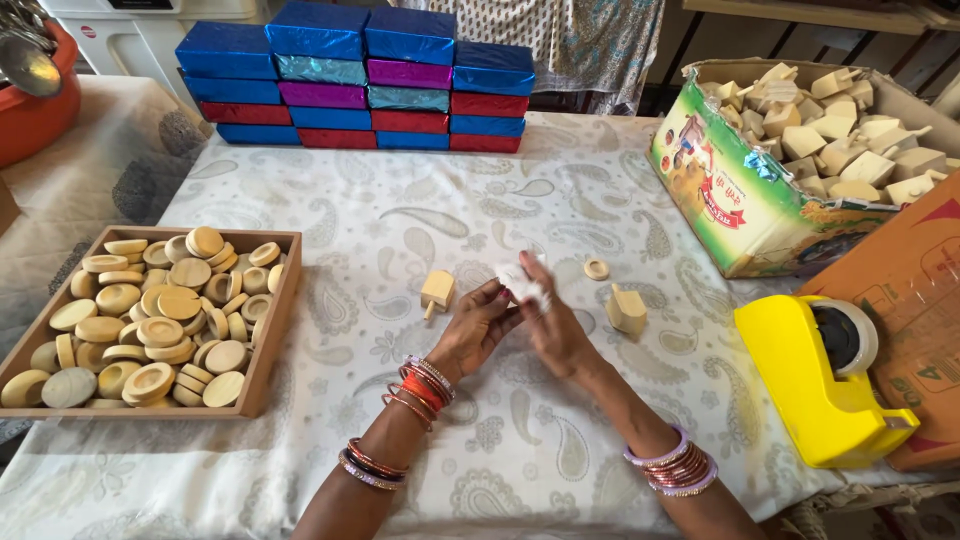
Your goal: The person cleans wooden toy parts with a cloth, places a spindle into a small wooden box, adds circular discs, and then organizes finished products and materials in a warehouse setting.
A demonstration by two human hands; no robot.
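A paisley-printed cloth covers the surface (400, 200), with a stack of foil-wrapped boxes (355, 75) at the far edge and a cardboard carton of wooden spinning tops (830, 130) to the right. The left hand (478, 325) and right hand (550, 320) meet at the middle of the cloth, and the fingers of both are closed together on a small white crumpled piece (523, 283), seemingly paper or cloth, held just above the surface. One loose wooden top (437, 291) lies just left of the hands, another top (627, 311) just right, and a small wooden ring (596, 268) lies beyond them. A wooden tray of round discs (150, 315) sits well to the left; a yellow tape dispenser (825, 385) sits to the right. As a judgement, the tops lie close enough that a wrist or bangle could nudge them rolling, and the thin white piece might tear if pulled hard
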